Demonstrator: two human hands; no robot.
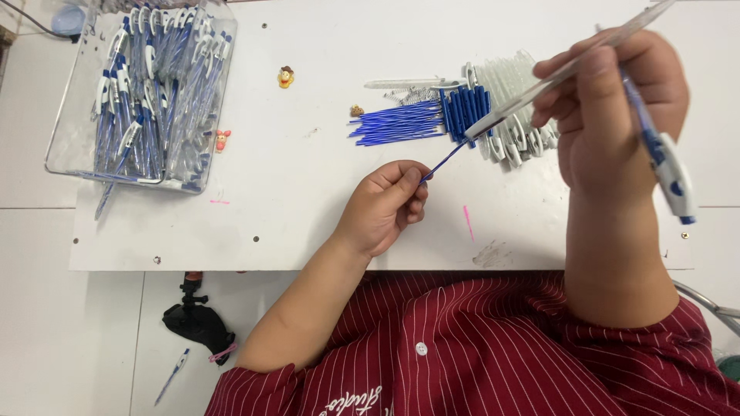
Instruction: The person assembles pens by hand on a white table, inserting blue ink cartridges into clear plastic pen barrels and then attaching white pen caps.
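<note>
My left hand pinches the lower end of a thin blue refill between thumb and forefinger. The refill's upper end sits in the mouth of a clear pen barrel, which my right hand holds slanted above the table. The same right hand also keeps a finished blue and white pen tucked against the palm, its clip end pointing down. Both hands hover over the white board, just in front of the parts piles.
A clear tray of finished blue and white pens stands at the back left. Loose blue refills, blue caps, springs and white clip parts lie at the back centre. Small figurines dot the board. A black clamp and one pen lie on the floor.
</note>
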